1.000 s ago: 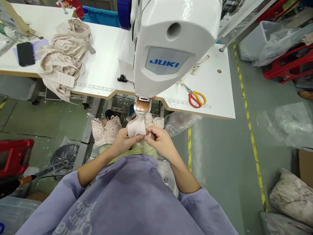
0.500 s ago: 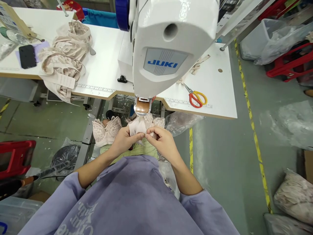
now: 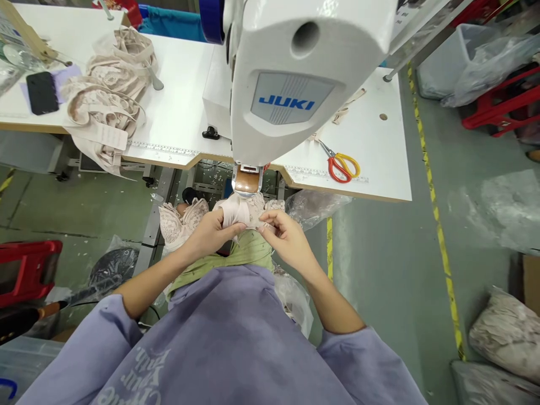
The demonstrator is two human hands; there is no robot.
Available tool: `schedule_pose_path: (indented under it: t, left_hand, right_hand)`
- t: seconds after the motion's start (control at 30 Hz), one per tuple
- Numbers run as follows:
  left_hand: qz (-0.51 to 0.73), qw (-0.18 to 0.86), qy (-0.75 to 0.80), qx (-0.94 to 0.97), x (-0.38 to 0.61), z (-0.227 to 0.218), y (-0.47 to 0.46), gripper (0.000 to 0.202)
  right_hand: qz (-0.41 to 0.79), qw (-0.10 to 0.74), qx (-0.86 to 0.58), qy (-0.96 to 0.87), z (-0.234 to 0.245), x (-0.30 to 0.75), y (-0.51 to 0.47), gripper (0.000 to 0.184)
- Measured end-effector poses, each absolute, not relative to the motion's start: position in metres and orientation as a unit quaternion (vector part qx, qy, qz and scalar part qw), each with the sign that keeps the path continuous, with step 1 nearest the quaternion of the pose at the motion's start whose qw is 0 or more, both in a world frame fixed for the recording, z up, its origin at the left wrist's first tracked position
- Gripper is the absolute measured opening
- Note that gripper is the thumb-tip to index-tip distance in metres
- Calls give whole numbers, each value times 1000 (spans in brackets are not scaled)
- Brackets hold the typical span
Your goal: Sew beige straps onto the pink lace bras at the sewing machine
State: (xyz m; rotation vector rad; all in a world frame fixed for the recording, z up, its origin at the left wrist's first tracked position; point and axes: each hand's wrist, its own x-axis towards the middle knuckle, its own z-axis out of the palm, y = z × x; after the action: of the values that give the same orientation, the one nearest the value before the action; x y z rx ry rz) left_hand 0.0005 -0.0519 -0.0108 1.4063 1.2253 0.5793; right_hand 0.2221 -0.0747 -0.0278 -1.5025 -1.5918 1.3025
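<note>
Just below the needle end of a white sewing machine [image 3: 291,62], both hands are on a pale pink lace bra [image 3: 236,212]. My left hand [image 3: 212,233] pinches its smooth pale band between thumb and fingers. My right hand [image 3: 283,233] pinches the lace edge at the right, thumb and forefinger together. The fabric between them lies under the machine's front guard [image 3: 247,181]; the needle itself is hidden. Another part of pale lace cups [image 3: 181,222] hangs to the left of my left hand, over my lap with a green cloth [image 3: 223,260].
Red-and-yellow scissors [image 3: 342,166] lie on the white table [image 3: 379,149] at the right. A heap of beige bras [image 3: 107,107] and a black phone [image 3: 42,93] sit at the left. Plastic bags [image 3: 506,332] and a red stool [image 3: 502,104] stand on the floor to the right.
My hands have moved apart: the right shifted slightly right and the left slightly left. More lace shows between them. The view has tilted slightly.
</note>
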Motion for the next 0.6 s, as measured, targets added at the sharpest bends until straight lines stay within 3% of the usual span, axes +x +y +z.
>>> schedule_pose_path:
  t: [0.4,0.6]
  left_hand:
    - [195,503,506,673,9,-1,-58,25]
    - [192,515,532,644,10,-2,-51,34]
  right_hand:
    - [449,235,-554,-660,-9,214,-70,11]
    - [453,233,-546,-665,-7,222,-63,17]
